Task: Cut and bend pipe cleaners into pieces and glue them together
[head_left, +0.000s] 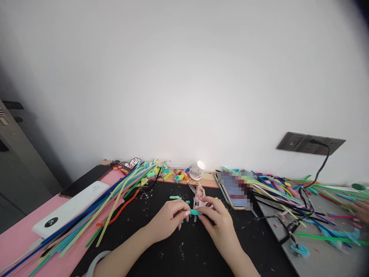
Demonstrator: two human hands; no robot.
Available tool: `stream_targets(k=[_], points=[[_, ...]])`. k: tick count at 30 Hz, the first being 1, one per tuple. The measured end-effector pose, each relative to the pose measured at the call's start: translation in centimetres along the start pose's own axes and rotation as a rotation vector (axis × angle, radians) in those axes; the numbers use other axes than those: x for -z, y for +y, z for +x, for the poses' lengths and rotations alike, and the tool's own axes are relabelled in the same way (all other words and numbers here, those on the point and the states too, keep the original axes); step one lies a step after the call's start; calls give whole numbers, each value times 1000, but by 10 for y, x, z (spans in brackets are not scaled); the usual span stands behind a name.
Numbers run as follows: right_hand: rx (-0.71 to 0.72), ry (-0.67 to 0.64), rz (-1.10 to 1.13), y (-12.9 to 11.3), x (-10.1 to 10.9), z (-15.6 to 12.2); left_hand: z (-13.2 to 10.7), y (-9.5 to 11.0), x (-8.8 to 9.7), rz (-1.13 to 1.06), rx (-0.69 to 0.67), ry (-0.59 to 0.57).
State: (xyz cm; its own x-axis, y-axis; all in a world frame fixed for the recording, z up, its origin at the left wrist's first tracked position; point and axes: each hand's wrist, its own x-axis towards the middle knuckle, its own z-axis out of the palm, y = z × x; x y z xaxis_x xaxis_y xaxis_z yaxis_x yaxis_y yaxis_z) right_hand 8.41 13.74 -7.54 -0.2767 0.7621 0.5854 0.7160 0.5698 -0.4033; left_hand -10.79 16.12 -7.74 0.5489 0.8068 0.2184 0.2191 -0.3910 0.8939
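Observation:
My left hand (171, 217) and my right hand (215, 216) meet over the black mat (161, 254). Between their fingertips runs a short teal pipe cleaner (195, 212), pinched at its left end by the left hand and at its right end by the right. Just behind the fingers lies a pair of scissors (191, 187), next to a pinkish object (199, 192) whose kind I cannot make out. Short mint-green pipe cleaner pieces (175, 197) rest on the mat beyond my left hand.
Long pipe cleaners (115, 200) and a white power bank (70, 209) lie at left. A paper cup (198, 170) tilts by the wall. At right are a phone (235, 192), more pipe cleaners (282, 196), a black cable (322, 169) and another person's hand (362, 211).

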Motion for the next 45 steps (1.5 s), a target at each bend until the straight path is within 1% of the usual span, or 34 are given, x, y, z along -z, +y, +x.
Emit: stream_targets(k=[7,10,15,21,25,30,34,38,45], points=[[0,-25,-12,0,0,0,1,1,0,-41,24,-9],[0,-26,-6,0,0,0,0,0,0,-13,27,-14],[-8,-37,-5,0,1,0,-1,5,2,182,-16,6],[-29,-66,7,-4,4,0,-2,12,6,374,-142,15],[-33,-99,48,-7,4,0,-1,8,7,509,-252,-27],[-48,-138,82,-9,5,1,0,1,7,628,-291,-48],[-50,-135,92,-10,5,2,0,-4,5,651,-297,-17],[-46,-106,94,-10,5,2,-1,-7,4,642,-313,29],[-29,-48,60,-11,3,4,-1,-3,2,643,-309,87]])
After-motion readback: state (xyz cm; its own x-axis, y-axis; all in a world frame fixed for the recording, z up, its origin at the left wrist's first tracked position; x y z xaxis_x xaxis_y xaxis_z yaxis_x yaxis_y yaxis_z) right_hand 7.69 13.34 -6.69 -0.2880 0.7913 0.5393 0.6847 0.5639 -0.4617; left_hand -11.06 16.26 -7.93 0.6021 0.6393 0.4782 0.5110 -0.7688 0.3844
